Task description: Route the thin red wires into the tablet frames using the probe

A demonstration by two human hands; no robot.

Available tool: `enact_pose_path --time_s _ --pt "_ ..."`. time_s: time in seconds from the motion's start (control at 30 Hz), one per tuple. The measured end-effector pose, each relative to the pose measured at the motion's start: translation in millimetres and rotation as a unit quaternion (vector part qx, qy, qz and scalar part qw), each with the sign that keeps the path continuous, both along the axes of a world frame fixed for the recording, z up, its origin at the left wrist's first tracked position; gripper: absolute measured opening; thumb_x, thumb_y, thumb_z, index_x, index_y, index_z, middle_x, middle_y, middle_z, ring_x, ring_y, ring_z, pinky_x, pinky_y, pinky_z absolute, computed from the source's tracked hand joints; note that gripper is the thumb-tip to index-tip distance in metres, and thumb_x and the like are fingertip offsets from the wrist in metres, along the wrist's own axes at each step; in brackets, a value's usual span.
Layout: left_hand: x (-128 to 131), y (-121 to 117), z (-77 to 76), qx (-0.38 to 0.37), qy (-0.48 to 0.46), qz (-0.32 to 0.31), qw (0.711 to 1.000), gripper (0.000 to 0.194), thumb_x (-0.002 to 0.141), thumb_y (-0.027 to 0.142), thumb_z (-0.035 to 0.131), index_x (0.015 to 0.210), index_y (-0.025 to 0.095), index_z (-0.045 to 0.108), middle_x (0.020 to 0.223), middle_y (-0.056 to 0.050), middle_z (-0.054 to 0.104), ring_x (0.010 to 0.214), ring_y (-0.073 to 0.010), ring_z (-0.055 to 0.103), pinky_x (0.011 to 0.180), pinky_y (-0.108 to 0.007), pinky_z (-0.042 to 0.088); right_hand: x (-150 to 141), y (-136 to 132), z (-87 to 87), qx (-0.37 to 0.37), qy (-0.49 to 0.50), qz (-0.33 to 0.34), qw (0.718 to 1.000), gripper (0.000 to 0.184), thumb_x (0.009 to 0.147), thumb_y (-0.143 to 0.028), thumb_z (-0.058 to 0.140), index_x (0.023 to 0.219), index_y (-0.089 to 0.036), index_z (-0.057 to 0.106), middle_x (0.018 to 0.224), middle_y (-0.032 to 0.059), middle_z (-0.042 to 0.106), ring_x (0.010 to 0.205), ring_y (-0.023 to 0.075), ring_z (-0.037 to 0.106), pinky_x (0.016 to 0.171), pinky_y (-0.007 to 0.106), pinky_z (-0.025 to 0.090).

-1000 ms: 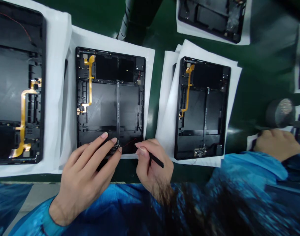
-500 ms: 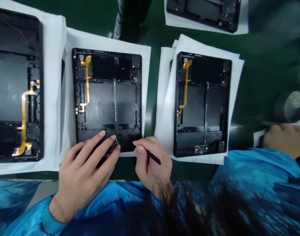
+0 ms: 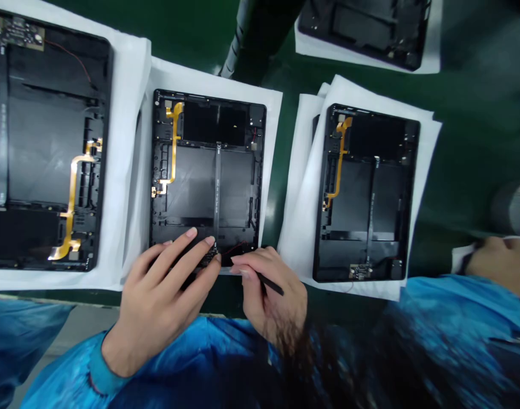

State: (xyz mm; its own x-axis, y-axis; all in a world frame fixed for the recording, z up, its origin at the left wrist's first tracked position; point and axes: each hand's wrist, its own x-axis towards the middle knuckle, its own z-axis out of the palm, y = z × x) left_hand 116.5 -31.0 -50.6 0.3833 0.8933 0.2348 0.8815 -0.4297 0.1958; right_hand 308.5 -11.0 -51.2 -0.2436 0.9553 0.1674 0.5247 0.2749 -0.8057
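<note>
A black tablet rear housing point(image 3: 191, 182) lies on white sheet paper in front of me, with a gold flex cable point(image 3: 173, 147) along its left side. A thin black flex strip point(image 3: 217, 193) runs down its middle to a small circuit board point(image 3: 209, 257). My left hand point(image 3: 166, 284) has its fingertips on that board, partly hiding it. My right hand point(image 3: 268, 289) holds a black stylus-like tool point(image 3: 270, 283), its tip hidden behind my fingers, close to a thin red wire point(image 3: 238, 247).
Other tablet housings on white sheets lie to the left point(image 3: 42, 142), right point(image 3: 366, 193) and far side point(image 3: 366, 28) on a green bench mat point(image 3: 464, 113). A co-worker's hand point(image 3: 502, 264) in a blue sleeve and a blurred round grey object point(image 3: 513, 207) sit at right.
The whole scene has shifted right in view, showing more of the left housing. My right hand has moved nearer my left hand. The co-worker's hand sits further right.
</note>
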Motion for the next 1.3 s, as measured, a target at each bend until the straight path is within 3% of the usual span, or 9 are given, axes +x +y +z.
enact_pose_path --time_s 0.37,0.6,0.7,1.0,1.3 --pt "-2.2 0.9 -3.2 -0.012 -0.015 -0.004 1.000 0.030 0.110 0.029 0.040 0.118 0.033 0.069 0.145 0.013 0.047 0.138 -0.0146 0.051 0.099 -0.037 0.056 -8.1 1.8 -3.3 0.025 -0.025 -0.022 0.999 0.022 0.096 -0.010 0.054 0.105 -0.025 0.066 0.081 -0.0009 0.077 0.071 0.0176 0.072 0.062 0.034 0.055" --pt "-2.2 -0.2 -2.4 -0.014 -0.023 0.001 1.000 0.032 0.112 0.028 0.037 0.122 0.032 0.067 0.147 0.013 0.045 0.138 -0.0150 0.050 0.095 -0.038 0.053 4.4 7.5 1.2 -0.017 0.054 0.028 0.998 0.023 0.098 -0.013 0.057 0.107 -0.028 0.071 0.076 -0.0031 0.074 0.065 0.0124 0.066 0.059 0.033 0.051" --pt "-3.6 -0.6 -2.8 -0.016 -0.022 -0.003 1.000 0.032 0.112 0.028 0.036 0.124 0.033 0.066 0.149 0.013 0.044 0.139 -0.0139 0.049 0.094 -0.038 0.053 8.4 -0.2 2.3 -0.047 0.067 0.023 0.996 0.023 0.094 -0.013 0.057 0.109 -0.025 0.069 0.083 -0.0008 0.073 0.073 0.0157 0.067 0.061 0.036 0.054" --pt "-3.9 -1.8 -6.1 -0.018 -0.014 0.002 1.000 0.034 0.113 0.031 0.037 0.119 0.032 0.070 0.148 0.014 0.044 0.139 -0.0156 0.049 0.093 -0.039 0.056 -4.6 -13.7 -2.5 -0.026 0.050 -0.006 0.998 0.030 0.088 -0.005 0.059 0.110 -0.025 0.065 0.088 0.0002 0.075 0.073 0.0195 0.068 0.067 0.041 0.054" --pt "-1.7 0.2 -4.5 -0.019 -0.004 -0.009 1.000 0.034 0.113 0.031 0.036 0.122 0.031 0.068 0.148 0.011 0.045 0.139 -0.0159 0.050 0.091 -0.039 0.058 -0.6 -9.7 -2.8 -0.020 0.020 0.031 0.999 0.024 0.090 -0.006 0.059 0.109 -0.020 0.064 0.084 0.0013 0.074 0.070 0.0164 0.067 0.068 0.038 0.051"
